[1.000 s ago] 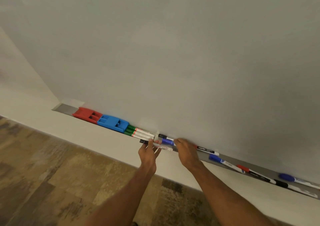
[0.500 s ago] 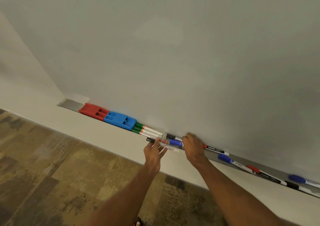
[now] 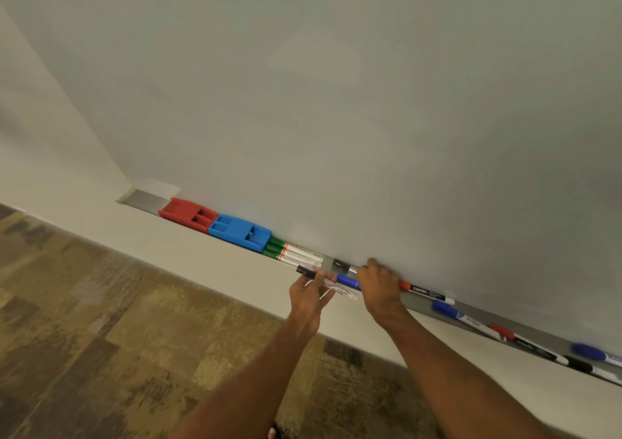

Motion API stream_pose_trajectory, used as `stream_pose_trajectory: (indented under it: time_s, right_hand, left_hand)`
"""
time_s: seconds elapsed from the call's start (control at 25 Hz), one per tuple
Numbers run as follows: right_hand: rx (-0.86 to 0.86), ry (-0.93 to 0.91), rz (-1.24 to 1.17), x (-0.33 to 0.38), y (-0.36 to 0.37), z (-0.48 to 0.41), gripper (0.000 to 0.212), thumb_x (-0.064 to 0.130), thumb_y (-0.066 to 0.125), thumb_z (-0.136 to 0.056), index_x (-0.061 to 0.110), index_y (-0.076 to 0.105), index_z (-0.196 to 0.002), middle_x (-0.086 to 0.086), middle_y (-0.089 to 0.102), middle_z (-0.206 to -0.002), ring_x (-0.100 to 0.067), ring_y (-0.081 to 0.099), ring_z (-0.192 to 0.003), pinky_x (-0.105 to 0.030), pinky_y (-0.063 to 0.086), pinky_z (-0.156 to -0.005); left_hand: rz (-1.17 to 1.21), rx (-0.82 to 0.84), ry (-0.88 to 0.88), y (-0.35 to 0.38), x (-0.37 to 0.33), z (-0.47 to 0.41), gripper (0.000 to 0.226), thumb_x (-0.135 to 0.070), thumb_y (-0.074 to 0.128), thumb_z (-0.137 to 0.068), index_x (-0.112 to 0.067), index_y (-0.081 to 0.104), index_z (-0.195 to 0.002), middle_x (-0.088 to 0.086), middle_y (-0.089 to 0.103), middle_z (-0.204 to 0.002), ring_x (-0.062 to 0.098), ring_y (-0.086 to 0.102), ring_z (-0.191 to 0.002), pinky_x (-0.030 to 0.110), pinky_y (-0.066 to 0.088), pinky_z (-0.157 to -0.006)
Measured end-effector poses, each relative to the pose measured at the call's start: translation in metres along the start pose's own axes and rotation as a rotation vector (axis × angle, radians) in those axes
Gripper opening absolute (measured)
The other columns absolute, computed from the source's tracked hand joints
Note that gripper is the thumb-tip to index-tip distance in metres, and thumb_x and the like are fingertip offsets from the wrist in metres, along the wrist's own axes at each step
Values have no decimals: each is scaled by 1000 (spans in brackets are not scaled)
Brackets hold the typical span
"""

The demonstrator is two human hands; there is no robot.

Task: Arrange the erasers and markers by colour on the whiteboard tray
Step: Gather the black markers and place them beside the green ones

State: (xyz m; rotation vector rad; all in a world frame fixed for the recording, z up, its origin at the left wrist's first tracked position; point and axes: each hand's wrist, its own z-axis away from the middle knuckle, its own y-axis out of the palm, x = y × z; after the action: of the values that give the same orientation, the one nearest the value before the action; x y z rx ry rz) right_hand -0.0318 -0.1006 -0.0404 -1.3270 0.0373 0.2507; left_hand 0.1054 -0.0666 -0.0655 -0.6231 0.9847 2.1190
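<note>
1. Tray (image 3: 143,199): the red eraser (image 3: 188,214) and blue eraser (image 3: 239,233) touch near the left end, with bare tray left of the red.
2. Green markers (image 3: 279,249) butt against the blue eraser.
3. Left grip (image 3: 309,299) pinches a black-capped marker (image 3: 340,290) just off the tray's front edge.
4. Right grip (image 3: 378,287) curls over the blue-capped marker (image 3: 348,281) and red marker (image 3: 424,292); I cannot tell its hold.
5. Loose markers (image 3: 444,309) lie spaced along the tray to the right.

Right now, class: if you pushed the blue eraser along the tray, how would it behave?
The blue eraser looks like rigid moulded plastic, so it would probably slide without bending. Flat and blocky in the tray, it seems unlikely to roll. It abuts the red eraser, so might shove that too.
</note>
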Motion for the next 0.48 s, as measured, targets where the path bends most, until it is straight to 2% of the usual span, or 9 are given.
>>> stream_pose_trajectory:
  time_s: [0.36, 0.48]
  right_hand:
    - [-61, -37, -271, -6, -11, 4, 29, 20, 66, -86, 11, 59, -112, -10, 56, -117, -26, 63, -98, -36, 55, -84]
    - [-74, -61, -271, -9, -9, 9, 25, 21, 64, -88, 10, 63, -110, -10, 58, -113, -27, 65, -92, -37, 55, -79]
  left_hand:
    - [-32, 37, 2, 18, 5, 3, 18, -9, 59, -91, -4, 65, -108, 17, 70, -105, 32, 67, -101, 44, 53, -93]
    - [-38, 37, -3, 27, 6, 6, 22, -5, 60, -91, -1, 64, -111, 18, 69, -105, 30, 67, -96, 36, 57, -80]
